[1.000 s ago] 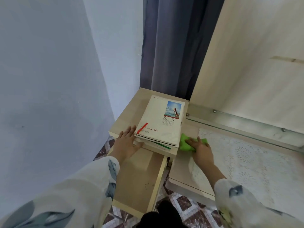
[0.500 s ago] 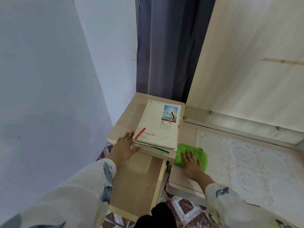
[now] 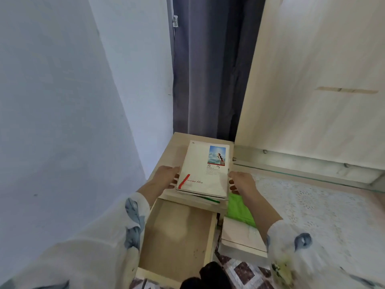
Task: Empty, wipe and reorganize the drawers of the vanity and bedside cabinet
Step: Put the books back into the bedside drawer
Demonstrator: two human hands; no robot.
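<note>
Both grips close on the stack of books (image 3: 205, 170) from opposite sides. The left grip (image 3: 166, 178) lays its thumb along the stack's left edge and curls its fingers in at the lower left corner, while the right grip (image 3: 241, 182) presses thumb and curled fingers to the right edge. The stack sits between them on top of the bedside cabinet (image 3: 175, 147), its near end reaching the top's front edge; whether it is lifted clear of the wood cannot be told. The uppermost book has a white cover with a small blue picture and a red stripe. Just below the stack the drawer (image 3: 177, 232) stands pulled out, its wooden bottom showing a few dark specks near the front. The green cloth (image 3: 239, 209) lies on the vanity surface (image 3: 239, 234), beneath the right forearm and apart from the fingers, beside a white lace mat (image 3: 312, 215). A dark grey curtain (image 3: 208, 69) hangs behind the cabinet, and patterned floor (image 3: 239, 272) shows below.
</note>
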